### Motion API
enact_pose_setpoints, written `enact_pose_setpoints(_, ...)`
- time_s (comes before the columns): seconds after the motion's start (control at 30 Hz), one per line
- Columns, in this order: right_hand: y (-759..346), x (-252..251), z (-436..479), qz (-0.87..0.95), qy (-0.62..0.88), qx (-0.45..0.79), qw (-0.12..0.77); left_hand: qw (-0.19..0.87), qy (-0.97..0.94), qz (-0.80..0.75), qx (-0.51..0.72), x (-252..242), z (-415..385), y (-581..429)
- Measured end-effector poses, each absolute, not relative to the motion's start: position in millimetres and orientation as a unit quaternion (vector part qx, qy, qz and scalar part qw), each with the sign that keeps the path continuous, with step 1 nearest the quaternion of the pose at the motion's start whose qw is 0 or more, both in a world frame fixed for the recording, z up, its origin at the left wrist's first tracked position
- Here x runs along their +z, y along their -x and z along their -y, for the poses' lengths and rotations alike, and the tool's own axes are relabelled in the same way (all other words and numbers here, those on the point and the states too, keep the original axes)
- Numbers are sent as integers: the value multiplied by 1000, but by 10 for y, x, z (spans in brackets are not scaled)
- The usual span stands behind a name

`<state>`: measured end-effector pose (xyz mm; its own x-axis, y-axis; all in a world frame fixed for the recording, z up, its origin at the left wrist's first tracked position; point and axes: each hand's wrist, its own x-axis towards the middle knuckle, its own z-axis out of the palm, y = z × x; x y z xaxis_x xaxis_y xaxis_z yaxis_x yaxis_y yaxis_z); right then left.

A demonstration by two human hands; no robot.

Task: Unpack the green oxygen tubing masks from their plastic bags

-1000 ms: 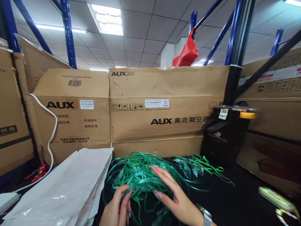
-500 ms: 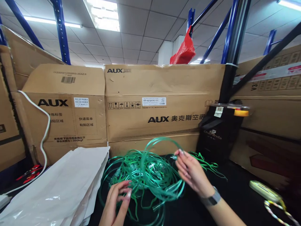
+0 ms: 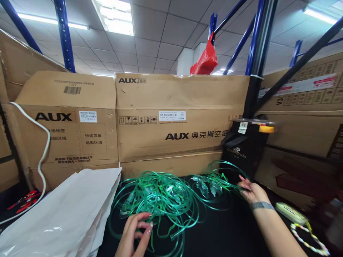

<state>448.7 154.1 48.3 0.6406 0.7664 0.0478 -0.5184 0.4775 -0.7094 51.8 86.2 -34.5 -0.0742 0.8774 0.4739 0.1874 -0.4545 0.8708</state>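
A tangled pile of clear green plastic tubes (image 3: 160,194), with transparent plastic pieces and green elastic straps in it, lies on the black table. My right hand (image 3: 250,191) is closed on a green tube (image 3: 226,164) to the right of the pile. That tube loops back toward a smaller bunch with clear mask-like plastic parts (image 3: 202,187). My left hand (image 3: 136,232) rests at the pile's near left edge, thumb and fingers curved with a gap between them. It seems to hold nothing, though the fingertips are close to the tubes.
White plastic bags (image 3: 61,207) lie stacked at the left, beside a white cable (image 3: 44,153) and a red-and-black item (image 3: 25,201). Cardboard boxes (image 3: 171,92) wall the back. A black bag (image 3: 238,153) stands at the back right. A pale green case (image 3: 291,213) with a beaded strap lies at right.
My right hand has moved right, away from the pile, drawing a tube with it. Clear mask-like parts now show right of the pile. My left hand has hardly moved.
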Motion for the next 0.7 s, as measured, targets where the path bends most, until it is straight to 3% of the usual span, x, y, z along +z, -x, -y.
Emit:
enact_pose_setpoints(0.43, -4290, 639, -1444, 256, 309, 183, 897, 290, -627, -429, 582, -422, -908, -488)
enact_pose_setpoints(0.7, -4519, 423, -1563, 242, 340, 338, 844, 294, -626, -433, 578, -417, -896, -498)
